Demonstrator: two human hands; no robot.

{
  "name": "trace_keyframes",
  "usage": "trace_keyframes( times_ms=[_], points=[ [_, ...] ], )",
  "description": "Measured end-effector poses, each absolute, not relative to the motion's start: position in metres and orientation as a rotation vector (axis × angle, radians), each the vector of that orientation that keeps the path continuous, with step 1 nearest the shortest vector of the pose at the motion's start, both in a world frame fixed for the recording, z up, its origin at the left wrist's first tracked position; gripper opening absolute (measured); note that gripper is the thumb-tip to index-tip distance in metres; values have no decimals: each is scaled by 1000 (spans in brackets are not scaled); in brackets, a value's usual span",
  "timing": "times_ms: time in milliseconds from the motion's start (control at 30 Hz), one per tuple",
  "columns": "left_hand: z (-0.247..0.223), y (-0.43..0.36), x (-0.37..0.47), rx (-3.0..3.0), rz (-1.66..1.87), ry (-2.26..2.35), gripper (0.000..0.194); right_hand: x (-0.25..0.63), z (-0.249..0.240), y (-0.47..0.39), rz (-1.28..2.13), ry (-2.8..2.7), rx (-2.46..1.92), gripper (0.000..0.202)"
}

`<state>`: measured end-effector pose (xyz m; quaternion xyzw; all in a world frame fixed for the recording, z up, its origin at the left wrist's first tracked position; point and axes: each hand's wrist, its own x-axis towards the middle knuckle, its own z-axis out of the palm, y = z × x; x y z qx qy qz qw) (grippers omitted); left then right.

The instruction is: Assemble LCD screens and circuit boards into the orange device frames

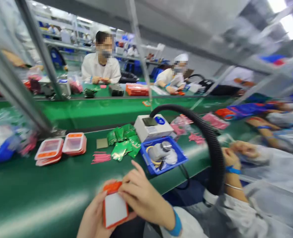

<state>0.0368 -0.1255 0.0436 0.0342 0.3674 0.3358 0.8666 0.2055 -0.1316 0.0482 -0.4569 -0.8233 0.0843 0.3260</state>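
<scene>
Near the bottom centre, my left hand (94, 211) holds a small red-orange framed device (116, 209) with a pale grey rectangular face, its fingers around the left side and underneath. My right hand (142, 191) has its fingers bent at the device's top right corner, by an orange-red part at the upper end; whether they pinch something there is too small to tell. Beyond the hands lie green circuit boards (122, 148), pink strips (101, 157) and a blue tray (156, 170) holding a grey bottle-like container.
Two stacks of red-and-white frames (49, 147) stand at the left. A white box (152, 131) sits behind the tray. A black flexible hose (214, 155) arches on the right, beside co-workers' hands. Metal posts and a raised green divider (94, 110) cross the bench.
</scene>
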Motion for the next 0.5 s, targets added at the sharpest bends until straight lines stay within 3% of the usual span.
trace_keyframes(
  times_ms=[300,500],
  points=[
    [43,-132,40,54,729,686,17,203,42,-134,346,-2162,-1117,13],
    [44,-129,40,38,728,682,26,201,48,-132,295,-2250,-1134,13]
  ],
)
